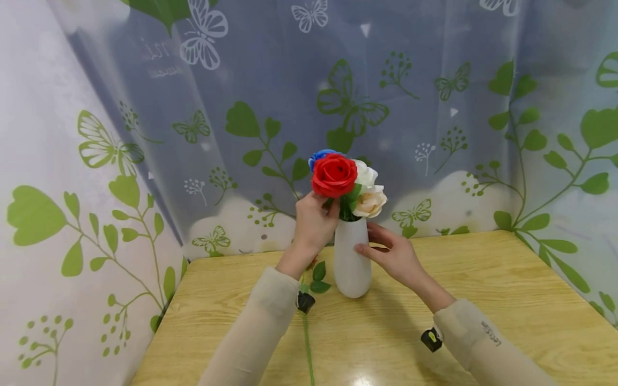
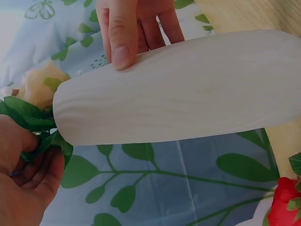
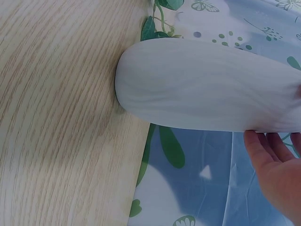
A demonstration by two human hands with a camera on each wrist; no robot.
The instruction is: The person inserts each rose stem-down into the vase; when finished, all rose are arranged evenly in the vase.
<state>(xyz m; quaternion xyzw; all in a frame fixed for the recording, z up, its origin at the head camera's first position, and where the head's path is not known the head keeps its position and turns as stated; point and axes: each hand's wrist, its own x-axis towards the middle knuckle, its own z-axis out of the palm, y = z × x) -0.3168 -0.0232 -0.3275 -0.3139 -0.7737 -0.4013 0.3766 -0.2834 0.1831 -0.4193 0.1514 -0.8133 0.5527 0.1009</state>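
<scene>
A white vase [image 1: 353, 260] stands upright on the wooden table, holding several artificial flowers. My left hand [image 1: 314, 224] is at its mouth, fingers curled about the leaves and stem below the red rose [image 1: 334, 176]; the fingertips are partly hidden in the head view. From the right side, my right hand [image 1: 397, 256] grips the upper part of the vase, thumb on the near face and fingers on the far side. Beside the red bloom are a blue flower [image 1: 321, 156], a white flower [image 1: 365, 172] and a cream rose [image 1: 370, 202]. The left wrist view shows green leaves [image 2: 28, 115] at the rim.
Another flower stem [image 1: 308, 348] with green leaves [image 1: 319, 271] lies on the table [image 1: 217, 311], left of the vase; its red bloom [image 2: 284, 202] appears in the left wrist view. A printed curtain [image 1: 270, 64] with leaves and butterflies hangs close behind the table.
</scene>
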